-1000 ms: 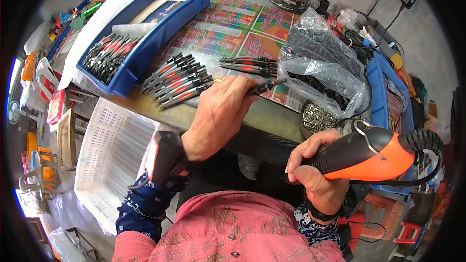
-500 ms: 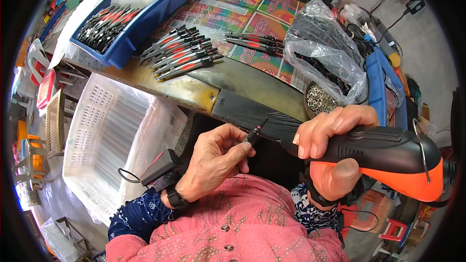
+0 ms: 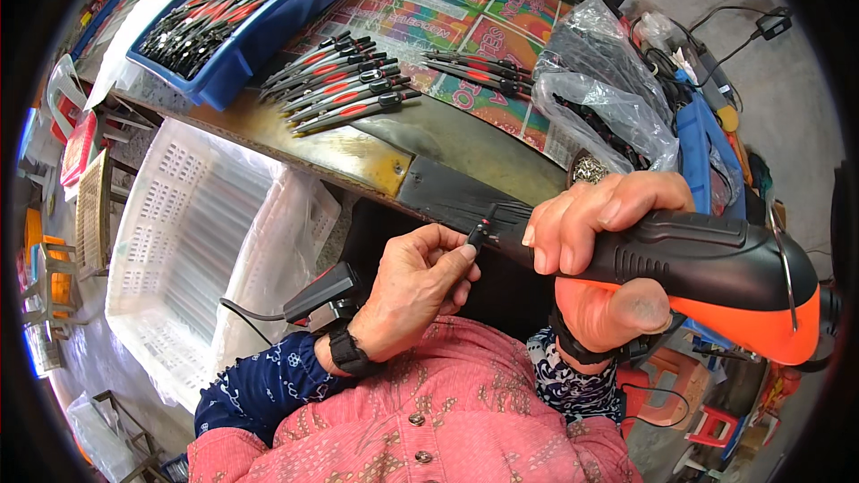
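My right hand [image 3: 595,233] is wrapped around a black and orange powered hand tool [image 3: 716,250], its narrow front end pointing left. With thumb and forefinger, my left hand [image 3: 416,270] pinches a small black part [image 3: 480,233] with a touch of red, right at the tool's front end. Whether the tool's tip touches the part is too small to tell. Beyond my hands, several pen-like pieces [image 3: 344,88] in silver, red and black lie side by side on the bench. A smaller group of similar pieces [image 3: 479,72] lies farther right.
A blue tray [image 3: 210,94] full of similar pieces stands at the back left. A bowl of small metal parts [image 3: 588,168] sits beyond my right hand, beside a clear plastic bag [image 3: 617,103]. A white plastic crate [image 3: 165,241] stands left, below the bench edge.
My left hand has shifted slightly right with the small black part. My right hand and the tool have moved slightly left, bringing tool and part closer. The view has tilted a little.
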`<state>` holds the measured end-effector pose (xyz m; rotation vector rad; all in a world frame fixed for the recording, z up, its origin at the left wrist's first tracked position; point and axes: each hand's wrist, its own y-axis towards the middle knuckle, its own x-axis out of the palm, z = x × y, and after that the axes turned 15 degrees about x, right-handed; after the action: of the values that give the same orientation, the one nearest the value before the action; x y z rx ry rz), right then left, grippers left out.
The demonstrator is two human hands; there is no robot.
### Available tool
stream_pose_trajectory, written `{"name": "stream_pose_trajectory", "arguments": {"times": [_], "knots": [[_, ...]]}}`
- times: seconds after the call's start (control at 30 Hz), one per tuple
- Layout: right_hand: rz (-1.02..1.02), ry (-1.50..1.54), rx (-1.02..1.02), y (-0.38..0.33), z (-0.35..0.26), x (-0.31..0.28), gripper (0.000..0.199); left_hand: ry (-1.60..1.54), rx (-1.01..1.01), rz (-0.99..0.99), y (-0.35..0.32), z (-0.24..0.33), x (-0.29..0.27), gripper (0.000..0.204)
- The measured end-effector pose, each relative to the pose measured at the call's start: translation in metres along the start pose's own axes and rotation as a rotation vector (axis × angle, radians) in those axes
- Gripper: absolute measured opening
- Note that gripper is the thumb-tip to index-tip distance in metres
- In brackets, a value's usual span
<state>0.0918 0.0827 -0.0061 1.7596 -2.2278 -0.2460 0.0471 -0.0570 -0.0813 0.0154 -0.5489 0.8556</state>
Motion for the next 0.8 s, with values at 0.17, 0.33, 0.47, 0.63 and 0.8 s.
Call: {"name": "stream_pose_trajectory", "arguments": {"times": [0.17, 0.33, 0.47, 0.63, 0.8], "knots": [[-0.015, 0.015, 0.007, 0.0022, 0.0043, -0.0020, 0.068, 0.036, 0.015, 0.006, 0.0006, -0.0021, 0.0009, 0.015], [-0.022, -0.009, -0.010, 0.0034, 0.0069, -0.0045, 0.068, 0.047, 0.029, 0.002, 0.0004, -0.0034, 0.0013, 0.016], [-0.029, 0.024, -0.008, 0.0038, 0.0086, -0.0058, 0.067, 0.067, 0.030, 0.011, 0.0007, -0.0048, 0.0018, 0.015], [-0.020, 0.004, -0.005, 0.0040, 0.0093, -0.0065, 0.066, 0.050, 0.030, 0.021, 0.0008, -0.0054, 0.0028, 0.015], [-0.056, 0.004, -0.006, 0.0070, 0.0087, -0.0031, 0.063, 0.035, 0.036, 0.061, 0.0001, -0.0044, 0.0062, 0.014]]}}
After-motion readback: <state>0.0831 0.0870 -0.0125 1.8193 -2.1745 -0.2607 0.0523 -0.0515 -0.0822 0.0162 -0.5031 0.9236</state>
